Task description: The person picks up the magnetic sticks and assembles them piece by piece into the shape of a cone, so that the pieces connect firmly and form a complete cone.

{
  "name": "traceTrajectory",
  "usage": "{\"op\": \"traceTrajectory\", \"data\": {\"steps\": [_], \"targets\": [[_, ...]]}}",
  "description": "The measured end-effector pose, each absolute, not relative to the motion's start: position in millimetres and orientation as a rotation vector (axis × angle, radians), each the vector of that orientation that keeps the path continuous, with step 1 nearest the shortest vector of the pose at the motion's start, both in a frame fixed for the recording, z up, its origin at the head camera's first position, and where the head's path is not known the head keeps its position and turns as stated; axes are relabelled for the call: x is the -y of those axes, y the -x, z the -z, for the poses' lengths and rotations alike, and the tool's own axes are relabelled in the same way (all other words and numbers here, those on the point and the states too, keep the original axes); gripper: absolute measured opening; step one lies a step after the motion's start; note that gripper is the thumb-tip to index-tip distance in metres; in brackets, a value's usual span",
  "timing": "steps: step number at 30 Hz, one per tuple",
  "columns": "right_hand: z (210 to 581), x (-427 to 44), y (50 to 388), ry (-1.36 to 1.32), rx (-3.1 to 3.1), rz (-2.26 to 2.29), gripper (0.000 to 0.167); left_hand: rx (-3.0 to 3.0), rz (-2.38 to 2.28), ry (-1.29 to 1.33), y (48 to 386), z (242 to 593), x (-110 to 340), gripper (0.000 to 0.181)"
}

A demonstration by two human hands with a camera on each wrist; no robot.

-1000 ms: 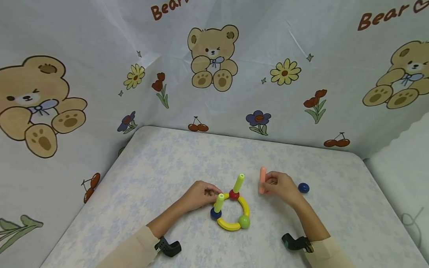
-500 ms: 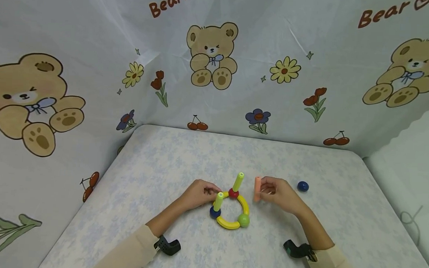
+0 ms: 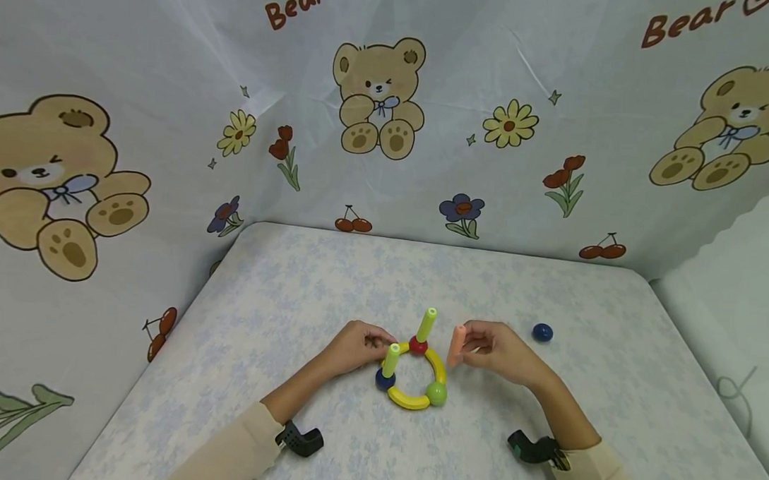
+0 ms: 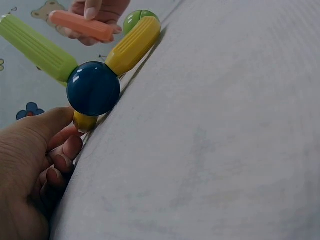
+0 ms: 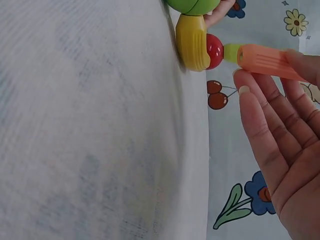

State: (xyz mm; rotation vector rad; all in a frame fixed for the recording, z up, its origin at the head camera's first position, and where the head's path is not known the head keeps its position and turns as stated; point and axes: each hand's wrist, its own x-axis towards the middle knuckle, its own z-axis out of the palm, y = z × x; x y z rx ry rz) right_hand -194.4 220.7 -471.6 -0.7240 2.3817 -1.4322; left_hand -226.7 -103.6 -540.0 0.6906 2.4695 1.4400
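A ring of yellow curved rods (image 3: 408, 400) lies on the table, joined by a dark blue ball (image 3: 384, 379), a red ball (image 3: 417, 346) and a green ball (image 3: 436, 393). One light green rod (image 3: 427, 325) stands up from the red ball, another (image 4: 37, 46) from the blue. My left hand (image 3: 357, 348) pinches the yellow rod (image 4: 85, 122) beside the blue ball, thumb on one side. Just right of the ring, my right hand (image 3: 503, 352) holds an orange rod (image 3: 456, 345) between thumb and fingers, slightly tilted. It is apart from the green ball.
A loose blue ball (image 3: 542, 332) lies on the table behind my right hand. The patterned tablecloth (image 3: 307, 272) reaches back to a curtain (image 3: 276, 67) printed with bears. Black wrist devices (image 3: 533, 447) sit at both sleeves.
My right hand has brought the orange rod left and nearer to me, closer to the ring, and its top now leans a little right. My left hand and the ring stay put.
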Motion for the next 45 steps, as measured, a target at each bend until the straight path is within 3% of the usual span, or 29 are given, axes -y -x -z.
{"op": "traceTrajectory", "data": {"steps": [5, 45], "targets": [[470, -218, 193, 0.788, -2.235, 1.445, 0.014, -2.477, -1.43, -0.688, 226, 540, 103, 0.017], [469, -204, 184, 0.962, -2.016, 1.394, 0.024, -2.459, -1.432, -0.692, 227, 539, 104, 0.017]]}}
